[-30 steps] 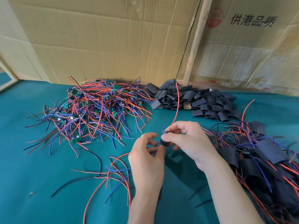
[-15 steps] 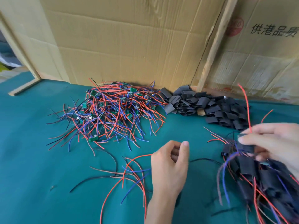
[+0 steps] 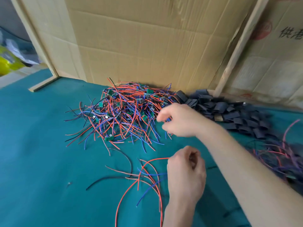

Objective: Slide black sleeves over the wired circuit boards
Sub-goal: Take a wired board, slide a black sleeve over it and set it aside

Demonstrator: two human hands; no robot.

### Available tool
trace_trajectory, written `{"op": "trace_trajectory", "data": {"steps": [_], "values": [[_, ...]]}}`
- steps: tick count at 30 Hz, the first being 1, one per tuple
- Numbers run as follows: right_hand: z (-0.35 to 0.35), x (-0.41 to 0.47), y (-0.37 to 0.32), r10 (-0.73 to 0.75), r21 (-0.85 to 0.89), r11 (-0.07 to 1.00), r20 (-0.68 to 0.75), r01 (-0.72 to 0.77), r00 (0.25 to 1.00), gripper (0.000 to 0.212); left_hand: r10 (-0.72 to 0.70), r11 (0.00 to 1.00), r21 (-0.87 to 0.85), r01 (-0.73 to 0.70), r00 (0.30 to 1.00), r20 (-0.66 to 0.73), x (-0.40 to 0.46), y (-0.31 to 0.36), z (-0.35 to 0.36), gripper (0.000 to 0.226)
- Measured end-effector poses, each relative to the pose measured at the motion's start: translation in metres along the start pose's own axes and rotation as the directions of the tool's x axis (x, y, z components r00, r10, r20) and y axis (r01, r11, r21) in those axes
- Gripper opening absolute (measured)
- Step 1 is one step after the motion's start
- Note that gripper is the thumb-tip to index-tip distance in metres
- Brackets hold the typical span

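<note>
Progress at mid-batch: a large heap of bare wired circuit boards (image 3: 124,112) lies at centre frame on the teal tabletop (image 3: 41,161), the stock of empty black sleeves (image 3: 229,112) lies to its right against the cardboard, and sleeved units (image 3: 282,158) pile up at the right edge, blurred. Right hand (image 3: 178,122) reaches over the heap's right fringe, grip loosely curled and seemingly empty; left hand (image 3: 185,174), lower centre, has its grip curled with no object discernible. Judged from the heap, most boards remain unsleeved.
</note>
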State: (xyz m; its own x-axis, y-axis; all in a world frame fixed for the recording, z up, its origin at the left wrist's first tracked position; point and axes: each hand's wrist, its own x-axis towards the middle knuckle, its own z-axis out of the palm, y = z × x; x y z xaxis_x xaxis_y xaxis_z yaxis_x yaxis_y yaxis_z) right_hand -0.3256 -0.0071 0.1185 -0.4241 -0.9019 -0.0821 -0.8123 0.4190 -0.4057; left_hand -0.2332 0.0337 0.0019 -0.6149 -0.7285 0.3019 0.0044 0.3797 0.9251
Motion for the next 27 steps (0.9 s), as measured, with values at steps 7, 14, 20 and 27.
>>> {"op": "trace_trajectory", "data": {"steps": [7, 14, 20, 27], "values": [[0.029, 0.063, -0.007, 0.151, -0.147, 0.980, 0.091, -0.137, 0.984, 0.047, -0.021, 0.999, 0.046, 0.019, 0.999, 0.031, 0.002, 0.002, -0.003, 0.040], [0.029, 0.059, -0.003, 0.224, 0.039, 0.973, 0.052, -0.226, 0.973, 0.013, -0.035, 0.998, 0.051, 0.032, 0.999, 0.042, 0.002, 0.003, -0.004, 0.033], [0.015, 0.034, 0.007, 0.250, 0.116, 0.962, -0.010, -0.247, 0.968, 0.024, -0.022, 0.999, 0.045, 0.026, 0.997, -0.074, 0.002, 0.001, -0.008, 0.013], [-0.006, -0.032, 0.027, 0.279, 0.273, 0.935, -0.168, -0.228, 0.945, 0.041, -0.197, 0.972, -0.186, 0.141, 0.922, -0.332, 0.006, 0.004, -0.012, 0.012]]}}
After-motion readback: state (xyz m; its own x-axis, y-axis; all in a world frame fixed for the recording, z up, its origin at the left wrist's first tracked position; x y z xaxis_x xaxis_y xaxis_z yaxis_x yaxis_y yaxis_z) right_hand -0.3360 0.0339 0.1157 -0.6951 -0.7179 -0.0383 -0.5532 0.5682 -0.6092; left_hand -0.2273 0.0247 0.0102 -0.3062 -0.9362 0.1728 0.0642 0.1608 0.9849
